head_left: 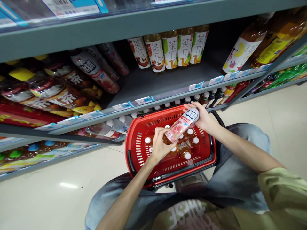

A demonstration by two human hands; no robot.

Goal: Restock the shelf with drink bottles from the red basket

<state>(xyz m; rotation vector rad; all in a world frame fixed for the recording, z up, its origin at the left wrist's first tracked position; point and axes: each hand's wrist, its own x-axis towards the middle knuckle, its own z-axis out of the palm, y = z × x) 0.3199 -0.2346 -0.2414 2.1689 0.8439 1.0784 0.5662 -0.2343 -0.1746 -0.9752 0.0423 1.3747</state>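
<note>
a pink and white bottle [179, 127] is held in both hands, tilted, above the open red basket [131, 137]. the left hand [161, 144] has its fingers closed around the pink end; the right hand [201, 116] supports the white end, its fingers partly hidden behind the bottle, so how tightly they close i cannot tell. under it, small amber bottles [184, 150] with white caps sit inside the basket, some tipped over. the basket is between the person's knees, in blue jeans [242, 159]. just past it runs a grey shelf [148, 83] with price tags [144, 100] along its edge. on it, five tea bottles [171, 52] stand in a row, pink bottles [99, 72] like the held one lean to their left, and yellow-capped bottles [57, 91] lie further left. larger bottles [246, 48] tilt at the right. below is a pale floor [59, 204].
</note>
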